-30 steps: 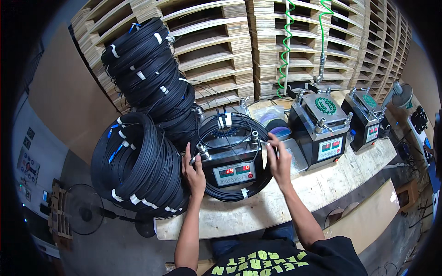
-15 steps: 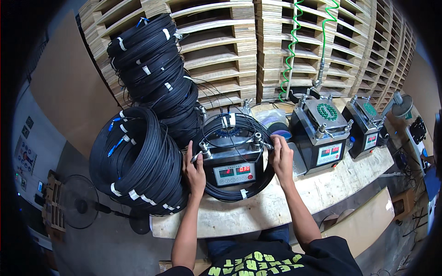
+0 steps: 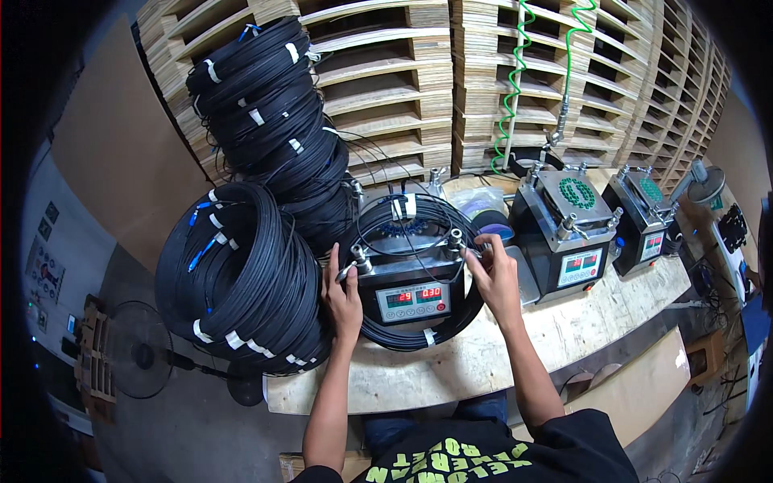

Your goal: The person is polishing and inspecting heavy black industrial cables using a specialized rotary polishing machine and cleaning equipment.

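Observation:
In front of me stands a black and silver polishing machine with a lit red display on its front panel. A black cable coil is looped around it, its strands passing over the top and below the panel. My left hand is at the machine's front left corner, its thumb and fingers around a small metal clamp lever. At the front right clamp post, my right hand has thumb and forefinger closing on a lever, mostly hidden by the fingers.
Black cable coils with white ties stack up at left, with a taller stack behind. Two similar machines stand right on the wooden table. Pallets rise behind; green air hoses hang there. A fan stands left.
My right hand has shifted slightly, its thumb now showing at the right clamp post. My left hand stays at its lever. The left reading on the machine's display has changed.

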A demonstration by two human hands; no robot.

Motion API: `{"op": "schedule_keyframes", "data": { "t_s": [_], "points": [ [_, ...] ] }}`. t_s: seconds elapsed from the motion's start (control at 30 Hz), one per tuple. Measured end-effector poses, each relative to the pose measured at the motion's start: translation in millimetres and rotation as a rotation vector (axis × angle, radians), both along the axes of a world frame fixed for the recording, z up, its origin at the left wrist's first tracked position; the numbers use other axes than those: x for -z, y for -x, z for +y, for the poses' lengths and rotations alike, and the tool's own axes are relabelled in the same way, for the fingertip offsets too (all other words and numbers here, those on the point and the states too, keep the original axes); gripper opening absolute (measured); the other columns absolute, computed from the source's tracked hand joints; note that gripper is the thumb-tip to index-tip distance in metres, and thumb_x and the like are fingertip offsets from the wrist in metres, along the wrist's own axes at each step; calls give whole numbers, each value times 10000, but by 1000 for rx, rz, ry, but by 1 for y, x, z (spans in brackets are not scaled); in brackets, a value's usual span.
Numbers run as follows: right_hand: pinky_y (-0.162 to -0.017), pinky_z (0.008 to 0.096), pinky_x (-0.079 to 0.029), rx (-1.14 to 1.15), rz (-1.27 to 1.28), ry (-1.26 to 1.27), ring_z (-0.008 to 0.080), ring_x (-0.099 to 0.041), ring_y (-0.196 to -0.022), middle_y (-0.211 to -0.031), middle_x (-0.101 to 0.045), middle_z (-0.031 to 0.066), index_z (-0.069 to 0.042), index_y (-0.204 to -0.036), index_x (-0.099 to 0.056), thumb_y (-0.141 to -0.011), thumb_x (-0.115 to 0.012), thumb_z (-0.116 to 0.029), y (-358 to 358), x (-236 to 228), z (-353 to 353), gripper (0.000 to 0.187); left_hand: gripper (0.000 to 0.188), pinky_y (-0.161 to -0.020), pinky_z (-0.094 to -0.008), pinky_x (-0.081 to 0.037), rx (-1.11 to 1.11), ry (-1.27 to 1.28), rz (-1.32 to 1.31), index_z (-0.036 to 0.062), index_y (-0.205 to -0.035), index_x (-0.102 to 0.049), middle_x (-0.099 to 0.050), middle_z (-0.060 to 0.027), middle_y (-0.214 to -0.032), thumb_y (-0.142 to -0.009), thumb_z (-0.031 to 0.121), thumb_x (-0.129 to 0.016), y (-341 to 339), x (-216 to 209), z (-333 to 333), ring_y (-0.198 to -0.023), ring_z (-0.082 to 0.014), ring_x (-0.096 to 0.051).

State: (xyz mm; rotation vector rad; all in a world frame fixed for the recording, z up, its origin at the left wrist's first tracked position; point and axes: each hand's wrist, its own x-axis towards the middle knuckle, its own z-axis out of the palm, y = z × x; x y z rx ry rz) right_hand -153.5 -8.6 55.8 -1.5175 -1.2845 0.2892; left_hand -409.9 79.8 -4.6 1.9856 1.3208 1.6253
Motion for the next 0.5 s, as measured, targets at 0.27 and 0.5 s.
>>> {"op": "schedule_keyframes", "data": {
  "t_s": [0.27, 0.5],
  "points": [
    [-494, 329, -383, 51, 62, 58, 139, -475, -529, -621, -571, 118, 40, -923, -576, -965, -645, -123, -21, 22, 13, 182, 433, -1023, -449, -427, 29, 53, -36, 63, -1425, -505, -595, -251, -1290, -1016, 204, -532, -1, -4, 1, -1166, -414, -570],
    [-509, 297, -397, -35, 49, -72, 122, -481, -551, -632, -559, 87, 27, -955, -575, -906, -723, -126, -8, 16, 4, 218, 443, -1011, -431, -418, 9, 34, -12, 62, -1432, -497, -602, -241, -1270, -1025, 236, -511, 0, -1, 1, -1116, -378, -582]
  ]
}}
